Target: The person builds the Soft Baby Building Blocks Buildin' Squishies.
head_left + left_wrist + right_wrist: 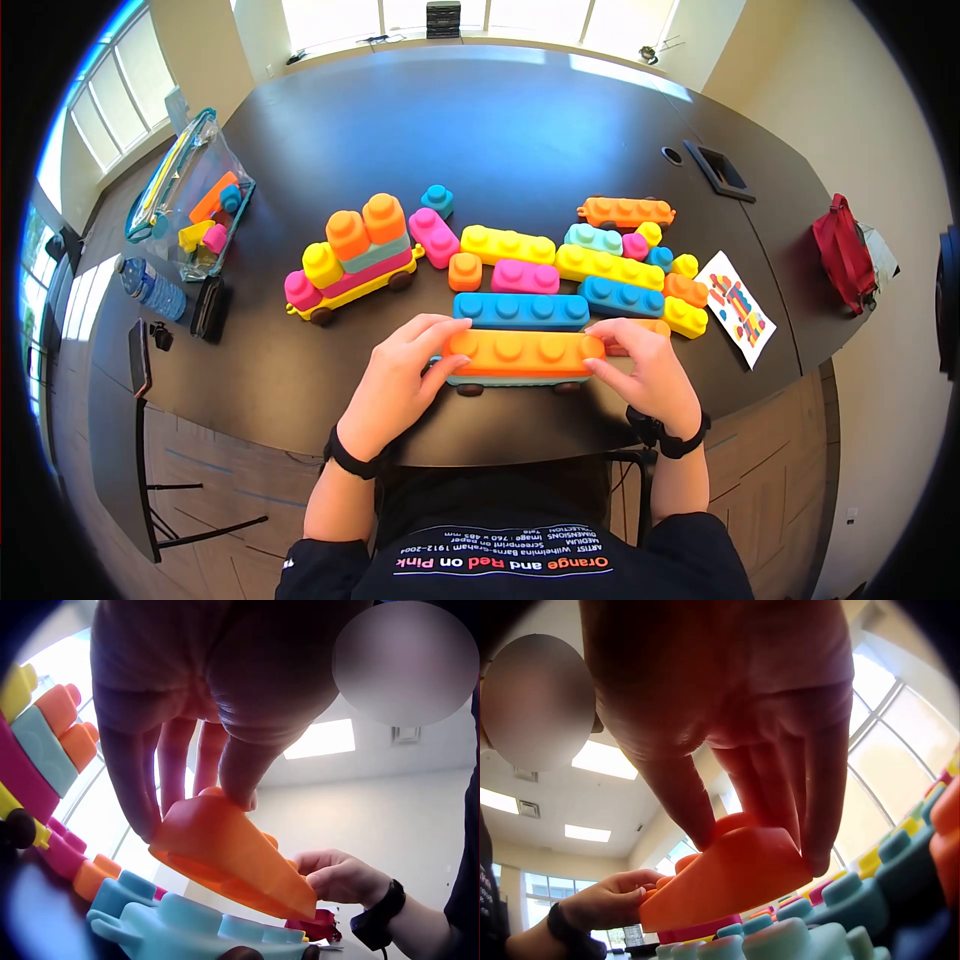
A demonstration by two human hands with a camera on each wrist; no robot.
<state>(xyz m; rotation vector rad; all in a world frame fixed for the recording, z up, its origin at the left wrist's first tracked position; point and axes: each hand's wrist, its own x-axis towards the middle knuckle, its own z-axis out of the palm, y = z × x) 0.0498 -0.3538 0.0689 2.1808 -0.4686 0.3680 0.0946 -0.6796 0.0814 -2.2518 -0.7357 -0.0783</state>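
Both hands pinch the ends of a long orange block [525, 350], the left hand [400, 375] at its left end and the right hand [650, 370] at its right. In the left wrist view the orange block [225, 847] is tilted above a light-blue wheeled base [195, 930], with a gap between them. The right wrist view shows the orange block [727, 877] over light-blue studs [780, 941]. Just beyond it on the table lies a long blue block [520, 311].
Left of centre stands a wheeled stack of blocks [360, 260]. Loose blocks [610, 265] and a picture card [738, 310] lie to the right. A clear bag [195, 200], a water bottle [152, 288] and a red bag [843, 253] are near the table's sides.
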